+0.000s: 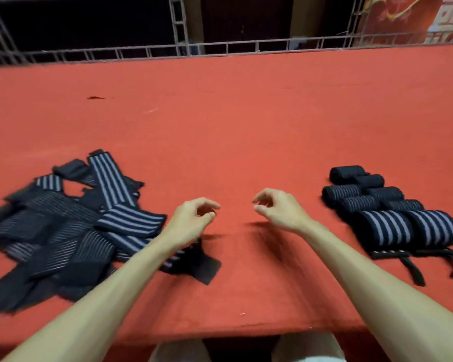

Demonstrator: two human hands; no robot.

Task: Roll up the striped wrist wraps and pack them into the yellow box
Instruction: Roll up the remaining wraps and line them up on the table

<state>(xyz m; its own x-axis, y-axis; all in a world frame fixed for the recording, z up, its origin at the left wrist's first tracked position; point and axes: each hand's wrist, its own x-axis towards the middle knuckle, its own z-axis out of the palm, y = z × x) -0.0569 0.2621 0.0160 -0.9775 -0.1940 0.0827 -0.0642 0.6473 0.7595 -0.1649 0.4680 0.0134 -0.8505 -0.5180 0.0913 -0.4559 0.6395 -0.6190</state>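
No text, label, brand or number can be read. Beyond the far right corner of the red table (246,113), a red banner (403,19) carries large white marks that may be characters, cut off and too blurred to make out

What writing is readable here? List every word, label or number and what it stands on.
Red banner, top right: large white characters, cut off and blurred, unreadable.
Loose wrist wraps and rolled wraps: no label or writing visible.
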